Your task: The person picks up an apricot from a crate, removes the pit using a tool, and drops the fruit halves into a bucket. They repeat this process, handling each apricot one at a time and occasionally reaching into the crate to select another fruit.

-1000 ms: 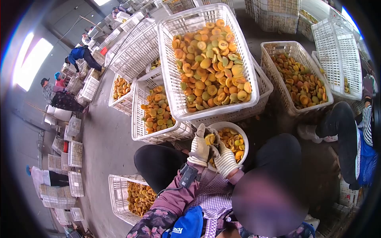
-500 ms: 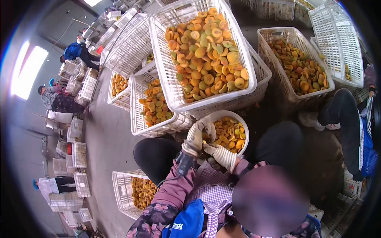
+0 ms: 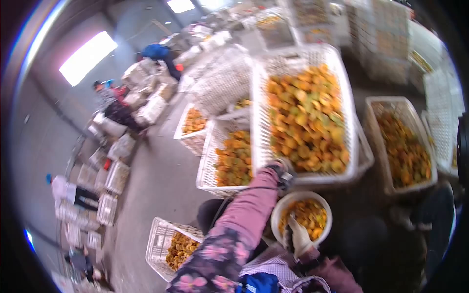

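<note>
My left arm reaches forward over the floor. At its end my left hand point(image 3: 283, 170), with a dark strap at the wrist, is at the near rim of the large white crate point(image 3: 260, 132), which holds halved apricots point(image 3: 305, 122). Its fingers are blurred and mostly hidden behind the wrist. My right hand point(image 3: 299, 238), in a pale glove, rests at the near side of the round white basin point(image 3: 277, 222). The fingertips point down toward the apricot pieces point(image 3: 312, 217) inside. Motion blur hides whether it grips anything.
Smaller crates of apricots stand left point(image 3: 207, 168) and right point(image 3: 376, 127) of the large one. Another crate point(image 3: 159, 244) sits near my left side. A person's dark-clothed leg point(image 3: 435, 219) is at the right. Several people and stacked crates line the left wall.
My hands were together over the basin; now the left has moved forward to the large crate. The right stays by the basin. The view has swung, so the crates appear farther right and lower.
</note>
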A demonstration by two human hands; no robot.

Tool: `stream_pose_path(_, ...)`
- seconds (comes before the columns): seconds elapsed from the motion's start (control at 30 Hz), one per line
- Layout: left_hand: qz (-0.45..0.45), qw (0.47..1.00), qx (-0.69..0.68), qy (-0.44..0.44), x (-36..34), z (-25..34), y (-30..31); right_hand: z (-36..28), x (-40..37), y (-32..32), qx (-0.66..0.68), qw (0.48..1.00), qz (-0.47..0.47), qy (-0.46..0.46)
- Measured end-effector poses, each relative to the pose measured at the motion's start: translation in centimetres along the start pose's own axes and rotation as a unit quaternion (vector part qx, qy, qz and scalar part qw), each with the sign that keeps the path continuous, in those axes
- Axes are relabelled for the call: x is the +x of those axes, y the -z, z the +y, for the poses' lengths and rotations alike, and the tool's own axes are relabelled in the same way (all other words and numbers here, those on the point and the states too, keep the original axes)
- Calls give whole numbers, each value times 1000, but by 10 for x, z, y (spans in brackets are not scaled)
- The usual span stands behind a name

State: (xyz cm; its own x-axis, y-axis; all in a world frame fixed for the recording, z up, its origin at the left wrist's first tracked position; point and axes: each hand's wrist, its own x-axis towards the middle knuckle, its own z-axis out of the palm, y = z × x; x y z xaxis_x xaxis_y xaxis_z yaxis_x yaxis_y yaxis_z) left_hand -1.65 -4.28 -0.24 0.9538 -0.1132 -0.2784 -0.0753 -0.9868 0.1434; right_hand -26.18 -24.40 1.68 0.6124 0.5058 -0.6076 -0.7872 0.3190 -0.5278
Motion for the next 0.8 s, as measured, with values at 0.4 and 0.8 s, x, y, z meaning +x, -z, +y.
stream_pose_path(0.4, -43, 797, -599, -60, 21, 4, -32, -4, -6, -1, 35, 999, 13, 12)
stream_pose_path(0.8, 171, 646, -723, -175, -218, 121, -38, 24, 30, 35, -468, 791, 68, 389)
